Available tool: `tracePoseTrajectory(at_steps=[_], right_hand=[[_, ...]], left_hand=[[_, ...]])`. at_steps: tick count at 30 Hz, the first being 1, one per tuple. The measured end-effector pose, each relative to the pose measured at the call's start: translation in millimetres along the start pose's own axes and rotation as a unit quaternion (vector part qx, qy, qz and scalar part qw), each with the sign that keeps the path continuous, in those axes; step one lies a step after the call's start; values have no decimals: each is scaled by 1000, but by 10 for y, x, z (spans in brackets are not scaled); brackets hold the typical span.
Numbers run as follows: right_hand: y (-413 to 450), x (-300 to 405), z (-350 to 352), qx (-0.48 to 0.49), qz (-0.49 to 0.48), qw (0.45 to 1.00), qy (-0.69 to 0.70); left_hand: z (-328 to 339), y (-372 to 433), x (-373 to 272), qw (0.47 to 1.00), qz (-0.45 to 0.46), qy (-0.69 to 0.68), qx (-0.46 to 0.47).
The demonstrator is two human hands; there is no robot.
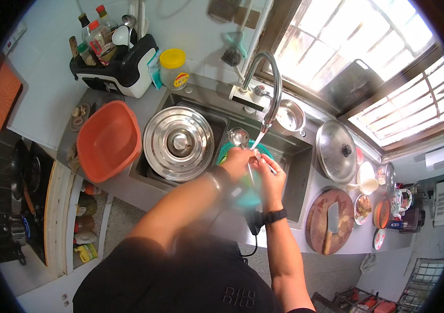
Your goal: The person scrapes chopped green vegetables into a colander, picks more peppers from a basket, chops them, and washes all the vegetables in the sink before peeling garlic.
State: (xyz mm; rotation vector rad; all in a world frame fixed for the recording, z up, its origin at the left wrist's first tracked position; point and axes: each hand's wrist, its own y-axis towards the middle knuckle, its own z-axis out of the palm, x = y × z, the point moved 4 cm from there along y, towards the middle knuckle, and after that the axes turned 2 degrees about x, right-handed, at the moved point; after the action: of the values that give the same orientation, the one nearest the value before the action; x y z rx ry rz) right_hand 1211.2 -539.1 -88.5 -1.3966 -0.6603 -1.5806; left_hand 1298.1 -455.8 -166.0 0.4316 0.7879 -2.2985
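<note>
My left hand [242, 159] and my right hand [272, 178] are close together over the right basin [298, 168] of a steel sink. Water runs from the curved faucet [277, 84] onto my fingers. My left hand grips a small metal ladle [239, 137], its round bowl showing just beyond my knuckles. A thin metal handle [272, 170] sticks out from my right hand's pinched fingers; whether it belongs to a second utensil is hidden. Beneath my hands is a teal plastic basket [262, 148], largely covered by my arms.
A round steel lid [179, 143] covers the left basin, beside an orange plastic basin [108, 141]. To the right, a cleaver [333, 219] lies on a round wooden chopping board [314, 227]. Beyond it leans a large pot lid [335, 150]. A saucepan [289, 115] stands behind the faucet.
</note>
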Motion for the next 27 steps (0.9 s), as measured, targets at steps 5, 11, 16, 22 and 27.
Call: tracePoseTrajectory(at_steps=[5, 11, 16, 22, 27], right_hand=[[-64, -21, 25, -10, -14, 999, -50], [-32, -152, -147, 105, 205, 958, -173], [-208, -4, 104, 125, 302, 939, -109], [-68, -124, -51, 102, 305, 945, -53], [-105, -122, 6, 103, 305, 944, -69]], left_hand=[[10, 90, -168, 991, -4, 64, -114], [32, 51, 13, 995, -16, 75, -60], [60, -7, 101, 993, -51, 52, -90], [14, 55, 66, 978, -26, 200, 42], [61, 35, -27, 991, -8, 118, -59]])
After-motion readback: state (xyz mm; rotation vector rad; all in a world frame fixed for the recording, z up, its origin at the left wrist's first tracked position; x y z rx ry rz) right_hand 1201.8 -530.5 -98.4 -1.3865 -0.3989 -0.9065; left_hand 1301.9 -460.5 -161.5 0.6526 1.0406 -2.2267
